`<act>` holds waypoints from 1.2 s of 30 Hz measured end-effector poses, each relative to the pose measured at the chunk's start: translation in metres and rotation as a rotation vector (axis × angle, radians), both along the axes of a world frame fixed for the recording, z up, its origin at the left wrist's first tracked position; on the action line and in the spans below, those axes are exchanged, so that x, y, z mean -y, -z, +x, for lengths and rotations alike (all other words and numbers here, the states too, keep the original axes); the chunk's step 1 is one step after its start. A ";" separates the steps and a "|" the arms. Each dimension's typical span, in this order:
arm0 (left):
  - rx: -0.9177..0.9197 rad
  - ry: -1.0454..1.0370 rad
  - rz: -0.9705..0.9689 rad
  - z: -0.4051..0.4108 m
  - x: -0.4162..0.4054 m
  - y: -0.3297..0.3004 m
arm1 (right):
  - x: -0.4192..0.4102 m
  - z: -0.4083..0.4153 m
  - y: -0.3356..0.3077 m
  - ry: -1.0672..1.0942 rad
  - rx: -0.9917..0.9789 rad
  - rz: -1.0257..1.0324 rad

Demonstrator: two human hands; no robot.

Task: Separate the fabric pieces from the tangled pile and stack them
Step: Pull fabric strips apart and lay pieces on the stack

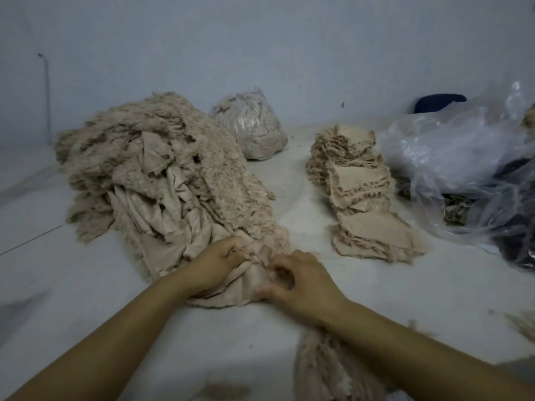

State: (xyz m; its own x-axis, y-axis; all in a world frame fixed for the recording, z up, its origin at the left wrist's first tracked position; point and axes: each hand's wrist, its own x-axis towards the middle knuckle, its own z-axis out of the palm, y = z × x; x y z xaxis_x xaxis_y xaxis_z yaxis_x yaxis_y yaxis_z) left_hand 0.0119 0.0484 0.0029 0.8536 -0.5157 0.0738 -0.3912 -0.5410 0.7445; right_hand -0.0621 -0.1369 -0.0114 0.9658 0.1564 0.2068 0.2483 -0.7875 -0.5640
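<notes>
A big tangled pile of beige fabric pieces (162, 180) with fuzzy edges lies left of centre on the pale floor. Its near end tapers to a bunched piece (249, 282) right in front of me. My left hand (217, 261) grips that bunch from the left, fingers curled into the folds. My right hand (301, 279) pinches the same bunch from the right, thumb underneath. To the right, a leaning stack of flat beige pieces (364, 195) runs from the back toward me.
A tied clear bag stuffed with beige fabric (252, 125) stands behind the pile. Crumpled clear plastic bags (469, 169) with dark contents spread at the right. More beige fabric (324, 369) lies under my right forearm. A pale wall (260, 47) closes the back.
</notes>
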 end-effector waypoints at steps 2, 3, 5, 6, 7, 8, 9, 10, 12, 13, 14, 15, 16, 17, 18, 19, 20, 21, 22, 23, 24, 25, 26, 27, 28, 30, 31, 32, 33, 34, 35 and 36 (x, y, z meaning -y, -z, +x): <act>-0.099 0.005 -0.125 -0.003 0.003 -0.001 | -0.006 0.005 0.002 0.076 -0.034 0.145; -0.144 0.026 -0.204 -0.006 0.006 -0.002 | -0.007 0.008 0.000 0.104 -0.049 0.239; -0.253 0.063 -0.388 -0.012 0.013 -0.002 | -0.007 0.015 -0.006 0.093 -0.082 0.323; -0.279 0.061 -0.452 -0.014 0.017 -0.001 | -0.007 0.017 -0.008 0.057 -0.089 0.386; -0.275 0.046 -0.496 -0.015 0.022 0.000 | -0.007 0.019 -0.010 0.030 -0.090 0.473; -0.231 0.006 -0.517 -0.015 0.025 0.001 | -0.006 0.020 -0.011 0.026 -0.083 0.565; -0.152 -0.056 -0.516 -0.012 0.026 0.002 | -0.005 0.022 -0.011 0.038 -0.067 0.634; -0.056 -0.136 -0.475 -0.007 0.026 0.004 | -0.003 0.022 -0.010 0.057 -0.056 0.687; 0.079 -0.237 -0.314 0.003 0.024 0.010 | -0.001 0.022 -0.007 0.079 -0.058 0.743; 0.122 -0.248 -0.222 0.007 0.021 0.012 | 0.001 0.022 -0.005 0.084 -0.082 0.761; 0.168 -0.258 -0.142 0.010 0.018 0.014 | 0.005 0.022 -0.004 0.089 -0.127 0.786; 0.207 -0.288 -0.087 0.013 0.014 0.015 | 0.010 0.021 -0.005 0.098 -0.183 0.810; 0.251 -0.341 -0.046 0.016 0.008 0.015 | 0.017 0.020 -0.005 0.106 -0.232 0.829; 0.297 -0.413 0.000 0.021 0.001 0.015 | 0.025 0.019 -0.007 0.111 -0.261 0.838; 0.320 -0.476 0.029 0.023 -0.006 0.013 | 0.032 0.019 -0.007 0.107 -0.274 0.829; 0.301 -0.482 0.030 0.025 -0.011 0.011 | 0.038 0.018 -0.008 0.092 -0.277 0.819; 0.238 -0.407 0.014 0.025 -0.013 0.009 | 0.041 0.018 -0.008 0.074 -0.272 0.822; 0.184 -0.269 0.050 0.021 -0.010 0.006 | 0.042 0.018 -0.007 0.067 -0.265 0.840; 0.173 -0.120 0.141 0.014 -0.003 0.004 | 0.040 0.019 -0.007 0.071 -0.254 0.862; 0.164 -0.004 0.230 0.007 0.007 0.002 | 0.038 0.020 -0.007 0.081 -0.242 0.878; 0.145 0.087 0.262 0.001 0.016 0.002 | 0.036 0.022 -0.008 0.089 -0.238 0.896; 0.122 0.151 0.255 -0.005 0.025 0.002 | 0.034 0.022 -0.010 0.091 -0.247 0.917; 0.126 0.194 0.240 -0.006 0.031 0.004 | 0.034 0.023 -0.013 0.076 -0.261 0.933; 0.159 0.222 0.242 -0.007 0.036 0.004 | 0.034 0.022 -0.017 0.044 -0.284 0.932; 0.209 0.242 0.249 -0.007 0.039 0.003 | 0.035 0.023 -0.021 0.002 -0.316 0.899; 0.271 0.265 0.161 -0.009 0.043 0.001 | 0.036 0.024 -0.027 -0.048 -0.396 0.759; 0.288 0.269 0.087 -0.011 0.045 -0.001 | 0.035 0.025 -0.028 -0.051 -0.421 0.706; 0.316 0.264 0.030 -0.013 0.046 -0.003 | 0.034 0.025 -0.029 -0.060 -0.430 0.684; 0.349 0.246 -0.002 -0.013 0.046 -0.005 | 0.033 0.025 -0.028 -0.071 -0.436 0.685; 0.385 0.218 -0.007 -0.013 0.045 -0.005 | 0.033 0.026 -0.026 -0.086 -0.441 0.722; 0.413 0.182 -0.003 -0.011 0.042 -0.004 | 0.033 0.027 -0.024 -0.093 -0.447 0.793; 0.436 0.142 0.007 -0.009 0.040 -0.003 | 0.033 0.027 -0.021 -0.077 -0.432 0.879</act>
State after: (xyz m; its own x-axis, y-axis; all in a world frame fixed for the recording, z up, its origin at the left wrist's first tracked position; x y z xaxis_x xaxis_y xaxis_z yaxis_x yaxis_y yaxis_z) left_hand 0.0031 0.0081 0.0061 0.6649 -0.6268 0.4062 -0.7374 -0.4643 0.4905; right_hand -0.0349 -0.1697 0.0100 0.9794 0.1816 -0.0884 -0.0837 -0.0336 -0.9959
